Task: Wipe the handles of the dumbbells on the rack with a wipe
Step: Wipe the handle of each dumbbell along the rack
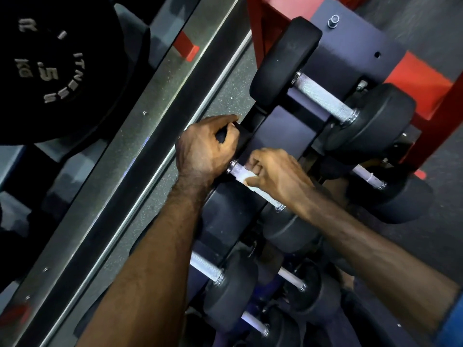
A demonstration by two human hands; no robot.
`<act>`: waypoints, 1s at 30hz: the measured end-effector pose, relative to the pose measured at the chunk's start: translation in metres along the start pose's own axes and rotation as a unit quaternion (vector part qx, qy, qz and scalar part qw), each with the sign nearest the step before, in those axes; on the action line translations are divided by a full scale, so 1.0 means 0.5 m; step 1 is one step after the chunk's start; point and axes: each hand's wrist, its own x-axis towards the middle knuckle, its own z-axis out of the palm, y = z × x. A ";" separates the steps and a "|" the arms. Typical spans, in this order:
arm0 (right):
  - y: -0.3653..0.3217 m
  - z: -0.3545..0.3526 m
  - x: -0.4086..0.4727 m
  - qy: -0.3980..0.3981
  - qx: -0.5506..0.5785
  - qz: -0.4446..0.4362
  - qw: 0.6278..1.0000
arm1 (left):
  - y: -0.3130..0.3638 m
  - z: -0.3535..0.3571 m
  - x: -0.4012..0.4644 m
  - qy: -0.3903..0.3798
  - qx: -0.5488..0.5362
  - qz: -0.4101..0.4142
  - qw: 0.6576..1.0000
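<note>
Speckled grey gym flooring (233,96) is showing between a steel-edged frame on the left and the red and dark dumbbell rack (350,46) that is filling the right of the view.

Nearest, two bare forearms are reaching up from the bottom edge, with several racked dumbbells lying beneath and between them, their handles unwiped as far as I can judge.

Just beyond, the right hand (273,171) is curling its fingers round the metal handle (236,169) of the middle dumbbell, pinching a white wipe (248,182) against it. That handle is running on a diagonal from upper left to lower right, so the stroke, in my judgement, should be travelling along that line, down toward the right collar and back. The right grip is closed snugly on wipe and bar together, sitting near the left end of the handle, with most of the bare bar lying behind it toward the lower right.

Immediately left, the left hand (205,146) is clamping over the black head of the same dumbbell (250,132), fingers curled round its edge, apparently steadying it.

Farther off, the top dumbbell (323,98) is resting with its handle on the same diagonal. A black weight plate (45,71) is sitting at far left.
</note>
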 end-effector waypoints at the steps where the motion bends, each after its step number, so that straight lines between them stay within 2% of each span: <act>1: 0.014 -0.005 -0.017 -0.011 -0.010 0.017 1.000 | 0.000 0.001 0.000 0.001 -0.001 0.000 1.000; 5: 0.048 -0.019 -0.061 -0.039 -0.028 0.054 0.997 | -0.003 0.002 0.001 0.006 0.003 -0.004 1.000; 11: -0.026 0.004 0.011 0.023 0.006 -0.013 1.000 | -0.002 0.002 0.002 0.002 0.011 0.008 1.000; 17: 0.027 -0.012 -0.047 -0.027 -0.004 0.089 0.996 | -0.001 0.001 0.001 0.004 0.004 -0.003 1.000; 23: -0.038 0.003 0.021 0.021 0.030 0.025 0.999 | 0.000 0.001 -0.001 -0.001 0.000 -0.005 1.000; 28: 0.021 -0.015 -0.038 -0.035 0.010 0.090 0.995 | -0.002 -0.001 -0.001 0.002 -0.003 -0.001 1.000; 30: 0.030 -0.016 -0.044 -0.039 0.004 0.089 0.995 | 0.001 -0.002 0.000 0.000 0.002 -0.002 1.000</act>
